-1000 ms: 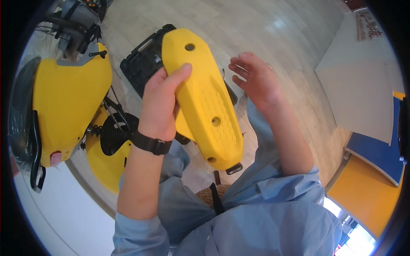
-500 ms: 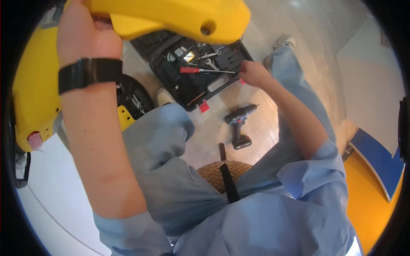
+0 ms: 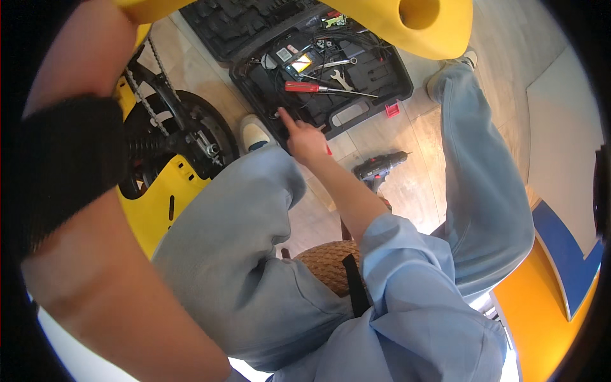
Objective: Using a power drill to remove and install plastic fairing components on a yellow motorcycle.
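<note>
My left hand (image 3: 95, 54) is raised at the upper left, gripping a large yellow plastic cover (image 3: 439, 32) that crosses the top edge; its fingers are mostly out of sight. My right hand (image 3: 302, 134) reaches to the near left corner of an open black toolbox (image 3: 375, 70), index finger stretched toward small dark contents, apparently holding nothing. Inside lie a red-handled screwdriver (image 3: 299, 86), several wrenches (image 3: 340, 79) and tangled small parts. A cordless drill (image 3: 375, 165) lies on the floor beyond my right forearm, partly hidden by it.
A yellow vehicle with a chain, spring and wheel (image 3: 203, 130) stands at my left. My shoes (image 3: 254, 134) flank the toolbox, with a woven seat (image 3: 321, 264) beneath me. Blue and orange panels (image 3: 566, 254) and a pale board (image 3: 554, 140) are at the right.
The yellow cover went from in front of me up toward the top edge in my left hand, uncovering the toolbox and drill. My right hand moved leftward into the toolbox's near corner.
</note>
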Available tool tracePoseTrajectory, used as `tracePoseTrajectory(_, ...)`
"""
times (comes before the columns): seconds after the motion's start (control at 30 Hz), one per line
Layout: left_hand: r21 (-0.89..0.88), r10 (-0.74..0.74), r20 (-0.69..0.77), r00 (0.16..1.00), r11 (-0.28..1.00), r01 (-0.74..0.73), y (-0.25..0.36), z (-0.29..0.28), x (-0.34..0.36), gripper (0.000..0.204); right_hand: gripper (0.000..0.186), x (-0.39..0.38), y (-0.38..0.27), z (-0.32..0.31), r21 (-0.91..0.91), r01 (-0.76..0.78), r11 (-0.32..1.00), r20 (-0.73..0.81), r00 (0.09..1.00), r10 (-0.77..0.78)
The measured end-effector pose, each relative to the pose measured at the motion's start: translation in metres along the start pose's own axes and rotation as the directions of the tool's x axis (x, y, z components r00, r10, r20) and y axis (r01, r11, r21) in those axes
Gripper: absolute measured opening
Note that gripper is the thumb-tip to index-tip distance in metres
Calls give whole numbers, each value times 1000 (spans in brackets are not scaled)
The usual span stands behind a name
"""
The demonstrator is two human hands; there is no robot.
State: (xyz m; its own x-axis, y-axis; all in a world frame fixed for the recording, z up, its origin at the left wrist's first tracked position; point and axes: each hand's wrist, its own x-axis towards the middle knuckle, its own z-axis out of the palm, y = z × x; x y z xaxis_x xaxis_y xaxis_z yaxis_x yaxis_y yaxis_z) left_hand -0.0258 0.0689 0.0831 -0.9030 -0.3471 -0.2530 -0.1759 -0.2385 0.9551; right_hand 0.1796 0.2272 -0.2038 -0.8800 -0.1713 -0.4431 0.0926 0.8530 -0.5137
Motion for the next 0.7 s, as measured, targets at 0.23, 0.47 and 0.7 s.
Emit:
tracePoseTrajectory(0.23, 53, -10, 54, 998, 999, 8, -7, -2, 3, 38, 38, -2, -13, 14, -172, 76, 982, -22, 996, -81)
tracePoseTrajectory(0.47, 94, -8, 110, 994, 996, -3, -4, -4, -6, 39, 16, -15, 1, 27, -163, 60, 985, -78, 994, -73)
tracePoseTrajectory(0.7, 130, 9, 176, 984, 991, -32, 4, -3, -12, 39, 18, -7, 14, 1, -75, -96, 993, -325, 943, 67)
